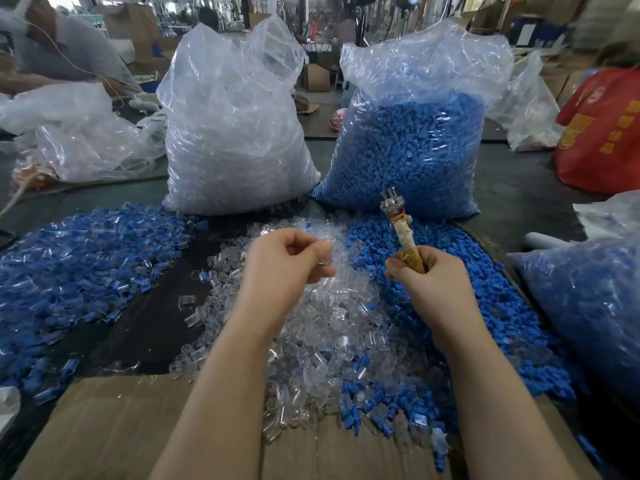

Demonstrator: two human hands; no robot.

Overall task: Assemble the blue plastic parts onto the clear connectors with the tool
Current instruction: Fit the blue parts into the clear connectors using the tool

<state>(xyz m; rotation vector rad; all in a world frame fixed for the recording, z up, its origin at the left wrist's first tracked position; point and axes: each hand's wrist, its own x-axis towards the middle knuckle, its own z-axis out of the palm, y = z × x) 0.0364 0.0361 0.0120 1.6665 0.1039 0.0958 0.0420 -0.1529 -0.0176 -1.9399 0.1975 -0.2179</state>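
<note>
My left hand [287, 263] hovers above the pile of clear connectors [311, 341] and pinches one small clear connector [325, 259] between thumb and fingertips. My right hand [427, 275] grips the tape-wrapped handle of the tool [398, 220], whose metal tip points up and away. Loose blue plastic parts [467, 296] lie heaped to the right of the clear pile. A heap of assembled blue-and-clear pieces [79, 265] spreads over the left of the table.
Two big plastic bags stand behind the piles: one of clear connectors [235, 133], one of blue parts [412, 143]. Another bag of blue pieces [595, 306] sits at the right. Cardboard [114, 427] covers the near edge. Other people work at the far left and right.
</note>
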